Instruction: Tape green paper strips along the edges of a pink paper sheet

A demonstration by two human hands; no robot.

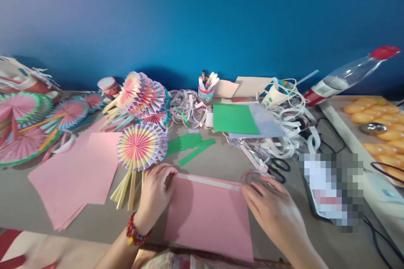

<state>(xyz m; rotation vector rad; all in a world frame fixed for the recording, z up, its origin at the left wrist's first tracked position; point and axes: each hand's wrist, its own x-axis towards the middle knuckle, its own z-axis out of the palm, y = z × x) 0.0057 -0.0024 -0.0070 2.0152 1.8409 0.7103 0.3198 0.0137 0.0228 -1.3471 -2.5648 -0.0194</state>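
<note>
A pink paper sheet point(208, 216) lies on the table in front of me, its far edge folded over into a narrow strip point(208, 181). My left hand point(154, 191) pinches the strip's left end, fingers curled and pressed together. My right hand point(271, 206) presses on the strip's right end with fingers bent down onto the paper. A red bead bracelet point(134, 232) circles my left wrist.
A stack of pink sheets point(75, 172) lies left, with folded paper fans point(142, 145) on sticks beside it and more fans point(28, 122) at far left. Green paper point(235, 118), curled white strips point(284, 134), black scissors point(279, 168), a pen cup point(205, 90), a bottle point(347, 73) and a blurred device point(331, 189) sit beyond and to the right.
</note>
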